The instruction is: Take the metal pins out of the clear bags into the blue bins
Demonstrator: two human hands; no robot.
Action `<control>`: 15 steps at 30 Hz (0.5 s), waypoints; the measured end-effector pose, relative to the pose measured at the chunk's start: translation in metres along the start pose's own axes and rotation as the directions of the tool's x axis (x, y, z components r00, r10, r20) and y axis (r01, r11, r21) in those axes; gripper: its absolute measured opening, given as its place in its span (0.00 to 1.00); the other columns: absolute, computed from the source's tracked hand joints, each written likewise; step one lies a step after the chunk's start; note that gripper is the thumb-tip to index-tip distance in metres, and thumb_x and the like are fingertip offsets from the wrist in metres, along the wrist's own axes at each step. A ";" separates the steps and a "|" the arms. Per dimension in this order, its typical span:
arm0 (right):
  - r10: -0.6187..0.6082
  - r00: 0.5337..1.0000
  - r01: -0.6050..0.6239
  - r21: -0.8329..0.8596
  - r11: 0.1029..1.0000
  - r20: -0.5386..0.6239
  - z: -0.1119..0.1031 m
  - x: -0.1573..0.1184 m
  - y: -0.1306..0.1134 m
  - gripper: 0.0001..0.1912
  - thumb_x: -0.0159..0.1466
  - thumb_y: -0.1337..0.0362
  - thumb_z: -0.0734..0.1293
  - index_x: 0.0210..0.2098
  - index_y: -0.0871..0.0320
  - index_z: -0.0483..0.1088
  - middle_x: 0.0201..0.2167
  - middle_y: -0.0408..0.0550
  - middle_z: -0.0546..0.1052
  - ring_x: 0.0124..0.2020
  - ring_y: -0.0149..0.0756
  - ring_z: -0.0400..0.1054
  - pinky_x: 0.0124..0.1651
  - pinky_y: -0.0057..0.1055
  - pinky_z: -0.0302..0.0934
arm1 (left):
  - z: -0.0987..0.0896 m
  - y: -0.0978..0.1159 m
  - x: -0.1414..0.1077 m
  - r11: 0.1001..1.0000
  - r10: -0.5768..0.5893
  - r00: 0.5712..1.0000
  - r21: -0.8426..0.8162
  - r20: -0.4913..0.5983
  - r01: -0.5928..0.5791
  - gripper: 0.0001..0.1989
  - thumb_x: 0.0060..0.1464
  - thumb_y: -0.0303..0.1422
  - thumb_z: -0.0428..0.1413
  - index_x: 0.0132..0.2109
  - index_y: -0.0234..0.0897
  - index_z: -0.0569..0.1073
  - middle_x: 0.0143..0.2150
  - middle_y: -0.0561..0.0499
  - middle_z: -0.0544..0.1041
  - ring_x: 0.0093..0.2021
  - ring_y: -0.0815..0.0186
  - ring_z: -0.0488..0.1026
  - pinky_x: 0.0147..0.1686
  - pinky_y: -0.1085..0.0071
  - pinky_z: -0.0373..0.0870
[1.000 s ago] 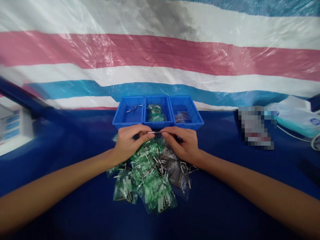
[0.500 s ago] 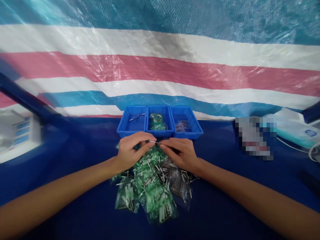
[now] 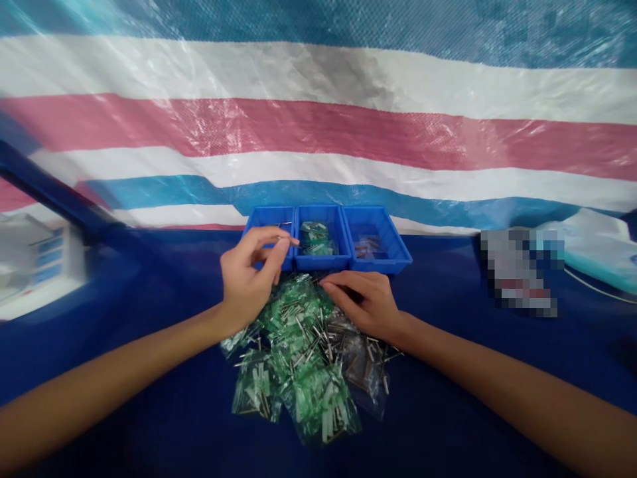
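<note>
My left hand (image 3: 251, 275) is raised in front of the left blue bin (image 3: 253, 219), thumb and forefinger pinched. A sliver of a thin metal rod (image 3: 279, 238) shows at those fingertips; most of it is hidden. Low over the far edge of a pile of small clear and green plastic bags (image 3: 303, 382), my right hand (image 3: 365, 299) has its fingers pressed together. What they hold, if anything, is too small to make out. Loose metal rods (image 3: 328, 342) lie among the bags, with brownish packets (image 3: 359, 368) on the pile's right side.
Beyond the pile, the middle bin (image 3: 347, 242) holds green bags and the right bin (image 3: 398, 249) holds brownish packets. A white device (image 3: 64, 272) stands at the left. At the right lie a blurred-out item (image 3: 520, 275) and a pale blue package (image 3: 597, 259). Striped sheeting hangs behind.
My left hand has lifted away from my right hand, up toward the left bin, with the thin metal rod. My right hand has stayed by the pile. The view has shifted slightly.
</note>
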State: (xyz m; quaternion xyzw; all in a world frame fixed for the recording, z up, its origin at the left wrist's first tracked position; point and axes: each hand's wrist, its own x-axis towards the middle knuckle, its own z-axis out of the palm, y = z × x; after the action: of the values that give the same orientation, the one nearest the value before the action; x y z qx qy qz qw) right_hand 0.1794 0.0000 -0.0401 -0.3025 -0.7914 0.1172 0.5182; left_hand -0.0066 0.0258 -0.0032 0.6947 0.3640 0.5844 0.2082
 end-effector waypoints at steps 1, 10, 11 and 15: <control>0.001 1.000 -0.001 0.000 1.000 0.001 0.000 0.000 0.000 0.05 0.63 0.70 0.63 0.34 0.58 0.72 0.24 0.42 0.77 0.20 0.24 0.65 0.23 0.22 0.61 | -0.002 0.002 0.006 0.998 -0.004 1.000 0.060 -0.029 0.005 0.04 0.58 0.32 0.54 0.39 0.35 0.72 0.33 0.51 0.79 0.14 0.80 0.61 0.13 0.79 0.58; -0.004 1.000 0.004 0.009 1.000 0.008 0.001 0.000 0.000 0.05 0.63 0.71 0.64 0.33 0.60 0.72 0.25 0.43 0.78 0.20 0.24 0.67 0.23 0.22 0.61 | -0.018 -0.002 0.032 0.666 0.058 0.970 0.714 0.236 -0.214 0.10 0.59 0.34 0.53 0.46 0.40 0.74 0.41 0.50 0.80 0.26 0.69 0.74 0.28 0.71 0.68; 0.000 1.000 0.000 0.007 1.000 0.011 0.001 0.000 0.000 0.05 0.63 0.71 0.64 0.33 0.59 0.72 0.25 0.43 0.78 0.20 0.25 0.67 0.23 0.22 0.61 | -0.018 0.000 0.031 0.617 0.052 0.962 0.749 0.267 -0.242 0.11 0.60 0.34 0.52 0.48 0.41 0.74 0.44 0.50 0.79 0.27 0.69 0.74 0.29 0.71 0.68; 0.007 1.000 -0.007 0.004 1.000 0.010 0.001 0.000 0.000 0.05 0.63 0.71 0.64 0.33 0.59 0.72 0.25 0.43 0.78 0.21 0.25 0.68 0.23 0.22 0.61 | -0.018 0.021 0.026 0.392 -0.098 0.900 0.847 0.425 -0.358 0.11 0.61 0.34 0.49 0.41 0.40 0.75 0.37 0.50 0.80 0.29 0.63 0.76 0.23 0.70 0.62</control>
State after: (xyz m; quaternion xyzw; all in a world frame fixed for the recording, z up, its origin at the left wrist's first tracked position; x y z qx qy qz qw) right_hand 0.1787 0.0002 -0.0405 -0.3038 -0.7927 0.1223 0.5142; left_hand -0.0170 0.0293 0.0334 0.8260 0.5134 0.1453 -0.1817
